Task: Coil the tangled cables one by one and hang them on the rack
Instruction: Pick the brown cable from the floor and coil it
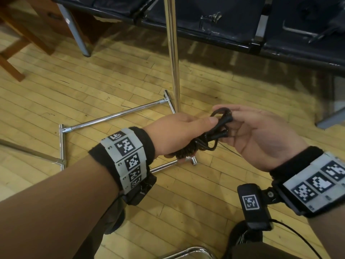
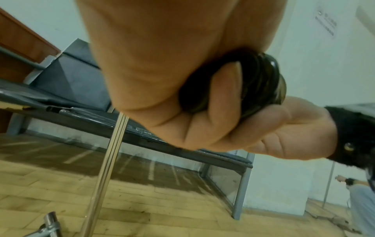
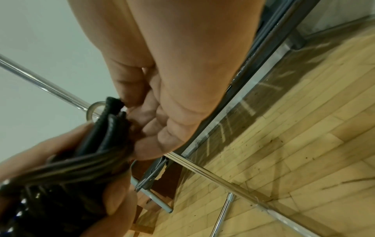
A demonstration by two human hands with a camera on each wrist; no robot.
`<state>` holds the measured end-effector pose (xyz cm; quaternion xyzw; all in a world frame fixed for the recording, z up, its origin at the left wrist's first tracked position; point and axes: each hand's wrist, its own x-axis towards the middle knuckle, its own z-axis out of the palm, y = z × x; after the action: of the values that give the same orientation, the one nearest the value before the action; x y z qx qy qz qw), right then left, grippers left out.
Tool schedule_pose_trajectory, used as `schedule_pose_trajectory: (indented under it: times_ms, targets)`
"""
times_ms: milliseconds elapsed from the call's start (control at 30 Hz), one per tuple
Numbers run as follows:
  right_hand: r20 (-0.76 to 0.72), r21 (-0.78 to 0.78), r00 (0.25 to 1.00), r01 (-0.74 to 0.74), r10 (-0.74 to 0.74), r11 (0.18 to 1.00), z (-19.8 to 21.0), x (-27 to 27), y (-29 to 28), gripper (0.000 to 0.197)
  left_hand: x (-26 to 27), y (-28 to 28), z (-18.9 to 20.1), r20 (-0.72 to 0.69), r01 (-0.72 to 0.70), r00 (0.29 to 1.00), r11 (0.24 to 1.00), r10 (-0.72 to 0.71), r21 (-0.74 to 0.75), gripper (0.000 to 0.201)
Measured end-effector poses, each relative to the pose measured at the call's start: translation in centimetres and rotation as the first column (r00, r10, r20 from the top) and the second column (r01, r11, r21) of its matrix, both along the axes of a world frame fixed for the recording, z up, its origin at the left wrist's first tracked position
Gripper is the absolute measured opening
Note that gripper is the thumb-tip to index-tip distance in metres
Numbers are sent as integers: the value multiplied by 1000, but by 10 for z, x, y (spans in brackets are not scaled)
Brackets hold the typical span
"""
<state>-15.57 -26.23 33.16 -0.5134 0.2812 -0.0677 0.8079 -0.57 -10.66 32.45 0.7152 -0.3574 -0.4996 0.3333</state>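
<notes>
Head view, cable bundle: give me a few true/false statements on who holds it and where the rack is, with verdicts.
1. The left hand grips the coiled black cable. True.
2. The cable lies on the wooden floor. False: it is held up in the air between both hands.
3. The right hand touches the cable's plug ends with its fingers. True.
4. The cable already hangs on the chrome rack. False: the rack's pole stands behind the hands, and no cable shows on the part in view.
5. The cable is white. False: it is black.
</notes>
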Motion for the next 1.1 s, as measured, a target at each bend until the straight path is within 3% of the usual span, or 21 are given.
schedule_pose_trajectory:
  times_ms: [100,200,333,433,533,667,800,933,1033,1100]
  targets:
    - [-7,-89,997,-74,73,993,-2,-1,1,28,-3,-1,-4,73,-15,997,997,10,74,64]
    - [-8,-318,993,-111,114,942,-7,-2,7,30,-3,-3,-6,102,-3,995,991,-10,132,69]
    - [-54,-476,995,-101,86,874,-10,-3,12,25,-5,-5,-7,123,51,990,979,-76,195,62]
    - [-154,-677,984,-169,87,716,-10,-3,14,14,-7,-7,-10,218,68,968,964,-126,259,62]
    - [-244,-803,967,-242,69,544,-7,-2,16,17,-7,-6,-13,255,72,955,954,-150,291,58]
    - [-353,-825,933,-349,76,445,-8,-3,21,27,-8,-5,-15,278,117,936,938,-214,326,52]
    - [-364,-757,925,-361,106,544,-5,-3,26,36,-7,-4,-15,287,155,921,922,-265,354,55]
    - [-249,-678,964,-246,99,693,0,-2,26,40,-2,-3,-13,131,178,965,936,-226,305,59]
    - [-191,-640,977,-201,100,742,4,-3,26,44,-5,-2,-17,-101,163,985,959,-143,231,57]
    - [-159,-602,981,-183,108,778,7,-2,26,47,-7,-1,-21,-345,113,938,974,-38,198,49]
